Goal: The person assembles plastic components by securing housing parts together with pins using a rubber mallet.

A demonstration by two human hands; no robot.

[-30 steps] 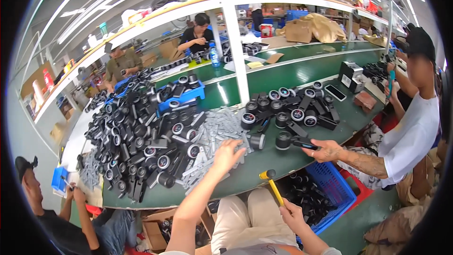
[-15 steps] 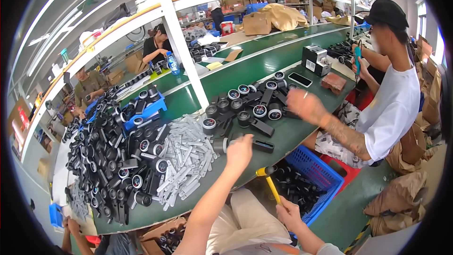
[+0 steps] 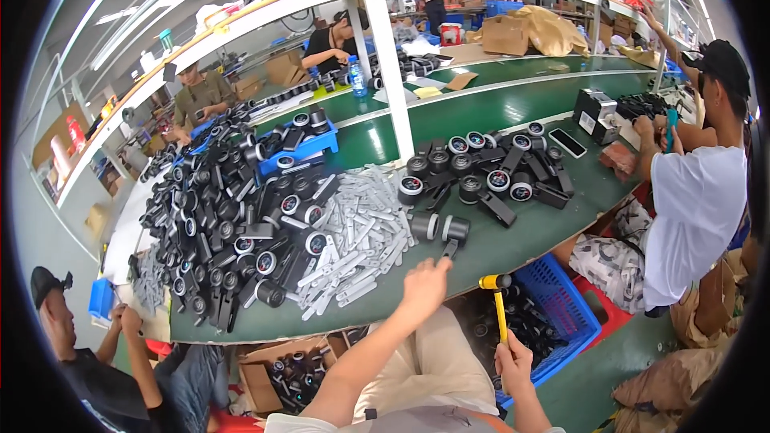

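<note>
My left hand (image 3: 423,287) is closed at the table's near edge, its fingertips at the lower end of a black part (image 3: 455,230) with a drum-shaped head and a flat stem. My right hand (image 3: 514,359) grips a small hammer (image 3: 501,317) by its yellow handle, the black-and-yellow head raised over a blue crate. Just left of the held part lies another black drum-headed part (image 3: 424,226). Beyond it is a cluster of similar parts (image 3: 497,180) with round dial-like faces. A heap of loose grey strips (image 3: 357,232) lies left of my left hand.
A large heap of black parts (image 3: 216,208) covers the table's left side, with a blue bin (image 3: 309,148) behind. Below the edge stand a blue crate (image 3: 571,313) and a cardboard box (image 3: 258,385) of parts. A white post (image 3: 387,56) rises midtable. Co-workers sit right, left and opposite.
My view has turned left. My left hand has come back nearer the table edge, with the part by its fingertips. The right co-worker's outstretched arm has withdrawn from the cluster. The hammer stays in my right hand.
</note>
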